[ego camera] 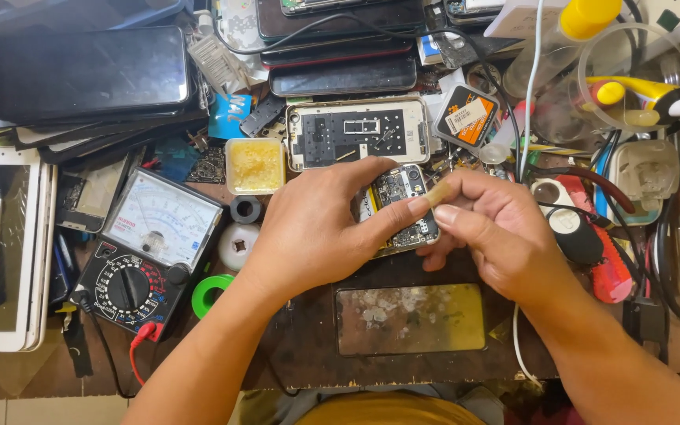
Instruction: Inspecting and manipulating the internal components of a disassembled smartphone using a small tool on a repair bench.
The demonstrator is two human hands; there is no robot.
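Left hand (316, 228) holds circuit board (403, 206).

I am holding both forearms bare, entering from the lower edge and converging toward the centre of the view. The left forearm is running up and to the right; the right forearm is running up and to the left. My left hand (312, 228) is lying palm down with the knuckles facing the camera, its fingers curling downward and the thumb extending to the right. My right hand (493, 232) is sitting just beside it, back of the hand upward, with the thumb and index finger pinching together at their tips. The thumb tips of both hands are almost touching. The remaining right fingers (434, 256) are curling under the palm.
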